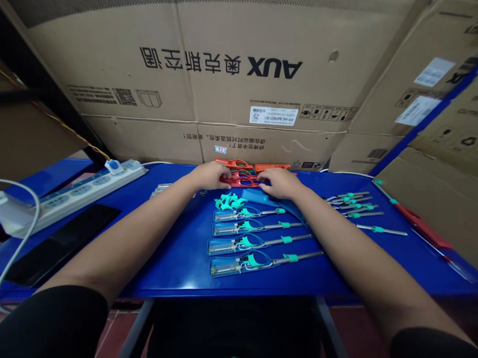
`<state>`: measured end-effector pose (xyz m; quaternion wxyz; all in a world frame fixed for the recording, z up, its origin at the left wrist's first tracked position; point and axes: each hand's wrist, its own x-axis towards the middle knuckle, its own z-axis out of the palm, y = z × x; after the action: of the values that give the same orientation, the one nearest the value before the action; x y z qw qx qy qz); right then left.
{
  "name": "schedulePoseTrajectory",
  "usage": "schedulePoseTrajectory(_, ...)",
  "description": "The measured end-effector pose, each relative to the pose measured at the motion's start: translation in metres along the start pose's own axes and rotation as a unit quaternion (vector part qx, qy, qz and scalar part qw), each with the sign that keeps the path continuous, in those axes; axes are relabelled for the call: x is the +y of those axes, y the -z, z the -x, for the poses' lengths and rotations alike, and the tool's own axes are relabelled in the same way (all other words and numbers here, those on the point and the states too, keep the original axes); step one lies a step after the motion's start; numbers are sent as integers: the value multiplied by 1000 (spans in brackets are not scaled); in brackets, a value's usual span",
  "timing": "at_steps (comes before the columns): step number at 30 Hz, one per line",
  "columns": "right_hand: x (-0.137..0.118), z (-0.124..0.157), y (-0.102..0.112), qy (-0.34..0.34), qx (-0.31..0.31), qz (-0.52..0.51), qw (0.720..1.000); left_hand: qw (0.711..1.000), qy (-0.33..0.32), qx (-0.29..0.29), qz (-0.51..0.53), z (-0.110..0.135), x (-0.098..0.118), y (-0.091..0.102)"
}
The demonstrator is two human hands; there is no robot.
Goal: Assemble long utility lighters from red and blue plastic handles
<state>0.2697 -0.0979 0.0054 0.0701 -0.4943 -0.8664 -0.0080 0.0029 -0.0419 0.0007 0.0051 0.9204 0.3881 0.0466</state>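
At the back of the blue table lie several red lighter shells point(239, 178), gathered against the cardboard. My left hand point(212, 176) has its fingers curled round the left end of one red shell. On the right end, my right hand point(280, 183) bends its fingers over the same red shells; part of its grip is hidden. Blue lighter shells point(257, 196) lie just below my right hand. Nearer to me, several half-built lighters point(236, 265) rest in a column, each a blue shell with a clear tank, teal trigger and metal tube. Loose teal triggers point(228, 201) form a small pile above them.
More metal tubes with teal pieces point(353, 201) lie beyond my right forearm. A red lighter point(421, 224) and a thin clear-ended tool point(459, 269) are at the right edge. A power strip point(89, 192) and black phone point(64, 243) occupy the left. Cardboard point(226, 95) walls the back.
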Motion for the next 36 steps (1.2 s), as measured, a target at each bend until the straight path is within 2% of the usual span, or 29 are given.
schedulePoseTrajectory(4,-4,-25,-3,31,-36,12,999,1000,-15,-3,-12,3,1,1)
schedulePoseTrajectory(8,-4,-28,-5,37,-39,15,998,1000,-9,18,-23,5,5,2)
schedulePoseTrajectory(15,-4,-37,-4,14,7,41,999,998,10,57,-15,7,-6,10)
schedulePoseTrajectory(20,-2,-48,-7,10,14,45,999,997,34,72,-10,9,-18,9)
schedulePoseTrajectory(30,1,-46,-7,31,-9,51,998,997,-11,70,37,11,-37,9)
schedulePoseTrajectory(36,1,-40,-4,28,6,50,998,997,-38,53,36,9,-35,9)
